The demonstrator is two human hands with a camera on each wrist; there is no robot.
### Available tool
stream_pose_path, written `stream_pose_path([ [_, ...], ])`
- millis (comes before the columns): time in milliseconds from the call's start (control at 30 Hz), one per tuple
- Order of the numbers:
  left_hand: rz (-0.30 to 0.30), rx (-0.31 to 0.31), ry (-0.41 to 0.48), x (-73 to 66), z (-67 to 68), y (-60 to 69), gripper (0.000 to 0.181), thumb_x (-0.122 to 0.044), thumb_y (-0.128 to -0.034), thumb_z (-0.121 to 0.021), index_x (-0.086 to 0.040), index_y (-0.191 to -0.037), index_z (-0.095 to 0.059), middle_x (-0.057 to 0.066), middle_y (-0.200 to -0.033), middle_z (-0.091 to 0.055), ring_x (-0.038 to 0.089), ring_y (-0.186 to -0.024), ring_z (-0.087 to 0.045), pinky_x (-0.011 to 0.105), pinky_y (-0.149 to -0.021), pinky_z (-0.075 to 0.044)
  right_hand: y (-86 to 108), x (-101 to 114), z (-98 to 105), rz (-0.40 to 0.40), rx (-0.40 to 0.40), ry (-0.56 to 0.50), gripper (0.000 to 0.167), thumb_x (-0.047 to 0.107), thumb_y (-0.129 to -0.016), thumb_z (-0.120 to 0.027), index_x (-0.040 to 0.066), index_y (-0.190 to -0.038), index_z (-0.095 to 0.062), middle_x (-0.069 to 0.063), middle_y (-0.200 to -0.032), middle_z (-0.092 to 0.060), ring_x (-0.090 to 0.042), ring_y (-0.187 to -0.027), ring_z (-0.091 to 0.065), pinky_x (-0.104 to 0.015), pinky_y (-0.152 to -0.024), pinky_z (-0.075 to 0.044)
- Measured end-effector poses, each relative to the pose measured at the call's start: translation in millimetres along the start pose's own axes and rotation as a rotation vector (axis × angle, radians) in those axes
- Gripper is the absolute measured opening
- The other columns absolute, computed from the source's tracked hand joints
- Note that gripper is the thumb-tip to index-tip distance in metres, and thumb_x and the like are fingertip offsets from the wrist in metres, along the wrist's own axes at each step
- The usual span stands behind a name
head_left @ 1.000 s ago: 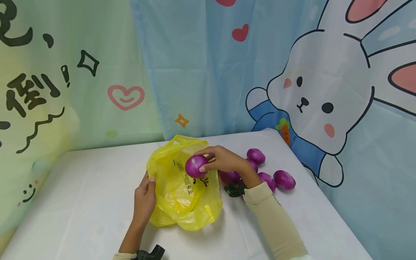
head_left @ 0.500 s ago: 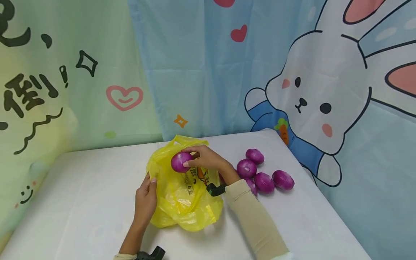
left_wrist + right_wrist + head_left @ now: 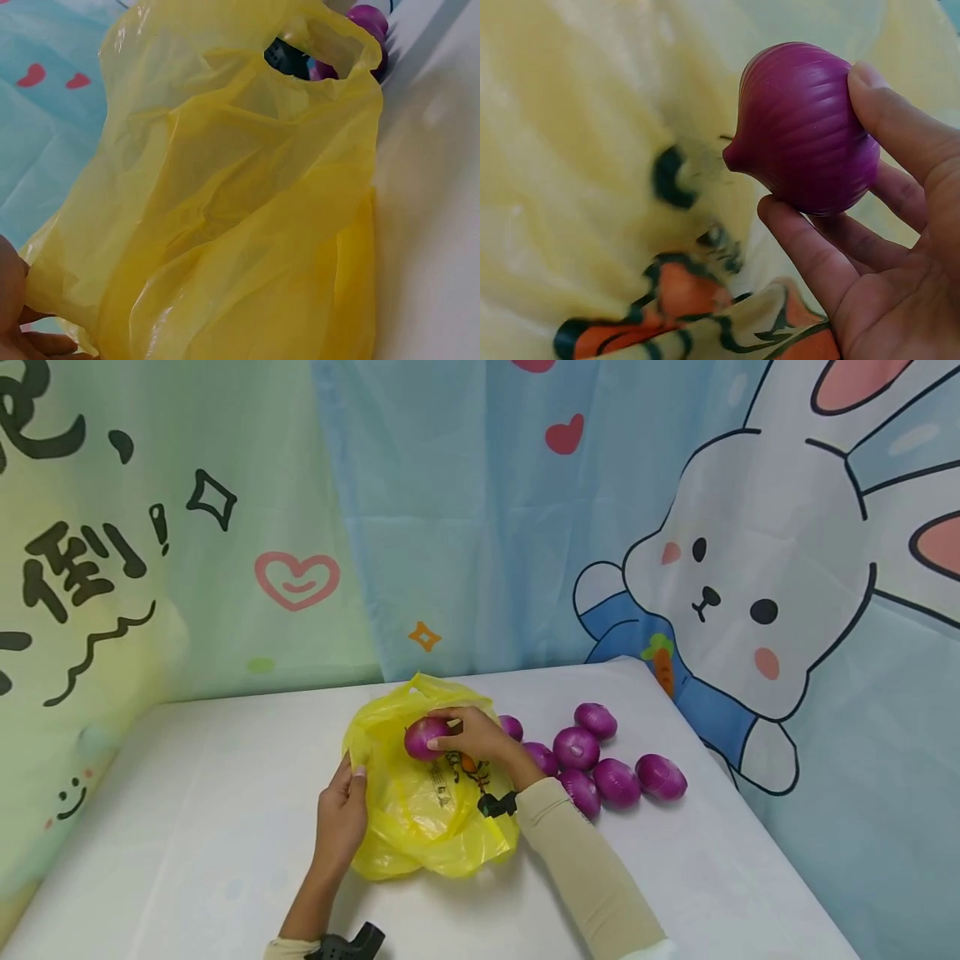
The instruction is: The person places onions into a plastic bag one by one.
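Observation:
A yellow plastic bag with dark printing stands on the table, its mouth spread. My left hand pinches the bag's left edge between thumb and fingers; in the left wrist view only those fingers show at the lower left. Between the thumb and fingertips of my right hand is a purple onion, held at the bag's mouth. The right wrist view has yellow plastic all around this onion. Several more purple onions lie on the table to the right of the bag.
A white cloth covers the table. Behind it hangs a printed curtain with a rabbit and hearts. One onion lies close behind the right wrist, near the bag's right side. Each wrist wears a dark camera mount.
My right hand has carried the onion leftward and slightly up over the bag, then lower into its mouth. More of the onions on the table now show. The left hand keeps its hold.

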State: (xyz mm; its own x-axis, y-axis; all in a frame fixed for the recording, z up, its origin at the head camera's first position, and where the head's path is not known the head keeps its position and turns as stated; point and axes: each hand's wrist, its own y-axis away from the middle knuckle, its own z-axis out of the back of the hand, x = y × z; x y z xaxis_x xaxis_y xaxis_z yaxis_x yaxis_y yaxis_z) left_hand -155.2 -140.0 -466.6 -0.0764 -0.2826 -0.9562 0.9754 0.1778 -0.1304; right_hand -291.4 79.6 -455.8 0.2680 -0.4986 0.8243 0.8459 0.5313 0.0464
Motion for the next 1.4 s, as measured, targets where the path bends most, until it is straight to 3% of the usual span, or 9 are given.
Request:
stream_pose_path([
  [167,-0.005,-0.018,0.003,-0.7,-1.0,-1.0,0.042,-0.027,-0.1063,-0.039,0.004,-0.126,-0.058,0.005,-0.153,-0.033,0.022,-0.141,-0.026,0.037,-0.113,-0.023,-2.8,-8.9,-4.1,0.038,0.022,0.069,0.056,0.032,-0.09,-0.072,0.012,-0.139,-0.054,-0.007,-0.136,-0.054,-0.023,-0.118,-0.053,-0.035,-0.098,-0.045],
  [333,0.0,0.002,0.016,-1.9,-0.8,-2.9,0.043,-0.027,-0.1062,-0.039,0.006,-0.127,-0.057,0.007,-0.153,-0.031,0.023,-0.142,-0.025,0.04,-0.113,-0.022,-2.2,-12.1,-6.8,0.023,0.022,0.114,0.057,0.035,-0.09,-0.07,0.014,-0.141,-0.053,-0.006,-0.142,-0.049,-0.022,-0.127,-0.046,-0.036,-0.104,-0.039],
  [533,0.051,-0.017,-0.008,-4.7,2.5,-4.5,0.05,-0.031,-0.1063,-0.038,0.0,-0.144,-0.041,0.006,-0.153,-0.032,0.021,-0.141,-0.026,0.037,-0.113,-0.024,-0.3,-11.0,-7.6,0.011,0.006,0.096,0.058,0.034,-0.091,-0.07,0.016,-0.142,-0.051,-0.006,-0.143,-0.048,-0.025,-0.127,-0.046,-0.04,-0.105,-0.039],
  [800,0.098,-0.004,-0.007,-4.5,2.3,-5.7,0.052,-0.033,-0.1062,-0.038,-0.001,-0.148,-0.035,0.007,-0.153,-0.032,0.021,-0.141,-0.027,0.038,-0.112,-0.025,3.2,-15.8,-5.0,0.054,-0.056,0.14,0.063,0.038,-0.09,-0.07,0.018,-0.145,-0.047,-0.005,-0.146,-0.046,-0.024,-0.135,-0.039,-0.039,-0.109,-0.033],
  [933,0.101,-0.001,-0.013,-4.2,2.8,-5.7,0.051,-0.033,-0.1064,-0.037,-0.004,-0.149,-0.034,0.004,-0.153,-0.032,0.019,-0.141,-0.027,0.036,-0.112,-0.025,8.8,-14.2,0.9,0.053,-0.09,0.101,0.063,0.039,-0.089,-0.071,0.016,-0.143,-0.049,-0.007,-0.141,-0.05,-0.027,-0.126,-0.046,-0.039,-0.104,-0.038],
  [1033,0.106,0.007,-0.011,-4.2,3.3,-5.6,0.051,-0.034,-0.1063,-0.036,-0.007,-0.15,-0.034,0.001,-0.153,-0.033,0.017,-0.141,-0.027,0.035,-0.112,-0.025,13.4,-10.9,8.0,0.07,-0.085,0.076,0.057,0.035,-0.091,-0.07,0.012,-0.14,-0.052,-0.019,-0.115,-0.059,-0.032,-0.095,-0.053,-0.035,-0.083,-0.045],
  [1167,0.103,0.014,-0.002,-3.0,3.7,-4.6,0.051,-0.035,-0.1063,-0.036,-0.009,-0.151,-0.033,-0.001,-0.153,-0.033,0.016,-0.14,-0.028,0.035,-0.112,-0.026,21.5,-7.1,21.5,0.11,-0.023,0.019,0.052,0.027,-0.093,-0.068,0.007,-0.139,-0.054,-0.02,-0.113,-0.061,-0.028,-0.1,-0.059,-0.032,-0.088,-0.048],
  [1267,0.09,0.015,0.01,-2.1,4.0,-3.8,0.051,-0.036,-0.1062,-0.036,-0.009,-0.15,-0.034,-0.002,-0.153,-0.033,0.014,-0.14,-0.027,0.033,-0.112,-0.025,30.3,-9.9,35.9,0.128,0.005,-0.072,0.05,0.021,-0.094,-0.067,0.003,-0.138,-0.053,-0.017,-0.132,-0.058,-0.027,-0.121,-0.054,-0.037,-0.1,-0.044],
  [1400,0.099,0.011,0.013,-2.5,6.2,-2.7,0.052,-0.036,-0.1061,-0.037,-0.005,-0.148,-0.038,-0.005,-0.153,-0.032,0.011,-0.14,-0.026,0.032,-0.112,-0.024,46.9,-6.2,56.1,0.138,-0.016,-0.141,0.047,0.014,-0.095,-0.065,-0.002,-0.137,-0.052,-0.023,-0.127,-0.059,-0.031,-0.117,-0.057,-0.04,-0.098,-0.045],
])
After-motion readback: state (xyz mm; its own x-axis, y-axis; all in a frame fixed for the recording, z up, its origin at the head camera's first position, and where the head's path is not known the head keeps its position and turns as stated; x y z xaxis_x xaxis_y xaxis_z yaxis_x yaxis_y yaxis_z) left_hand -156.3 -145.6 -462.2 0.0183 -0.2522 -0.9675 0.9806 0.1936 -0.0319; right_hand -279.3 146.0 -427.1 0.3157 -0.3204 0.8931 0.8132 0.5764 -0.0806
